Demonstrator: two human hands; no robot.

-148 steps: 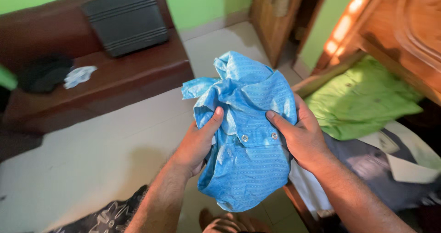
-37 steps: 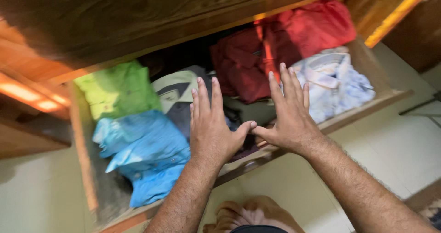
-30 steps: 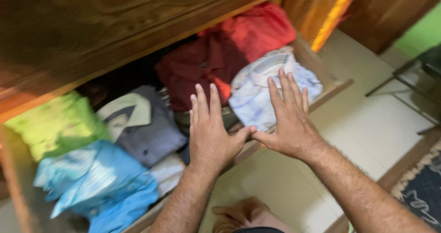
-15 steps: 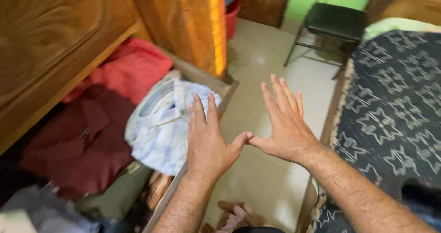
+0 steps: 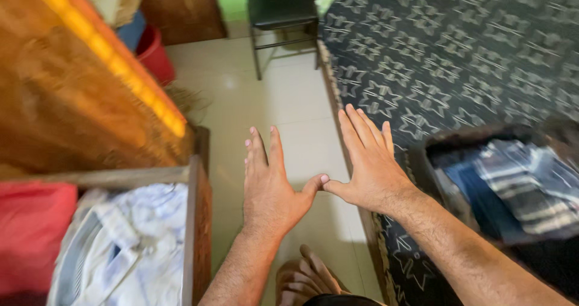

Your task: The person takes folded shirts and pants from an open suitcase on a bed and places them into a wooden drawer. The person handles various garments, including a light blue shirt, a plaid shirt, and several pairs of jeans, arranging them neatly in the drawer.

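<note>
We see our left hand (image 5: 269, 185) and right hand (image 5: 369, 162) side by side over the floor (image 5: 283, 110), thumb tips touching. Left of them a shirt (image 5: 123, 251) lies in the drawer (image 5: 195, 221). Right of them is the bed (image 5: 446, 52), with folded clothes (image 5: 518, 185) on it. A chair (image 5: 282, 7) stands ahead.

A bedroom in a home. At two o'clock lies a bed (image 5: 458, 52) under a dark patterned cover. At nine o'clock stands a carved wooden wardrobe (image 5: 66, 95), its open drawer (image 5: 196, 221) at seven o'clock filled with folded shirts (image 5: 120, 251). A black chair (image 5: 280, 7) at twelve o'clock stands on pale floor tiles (image 5: 271, 101) before a green wall.
</note>
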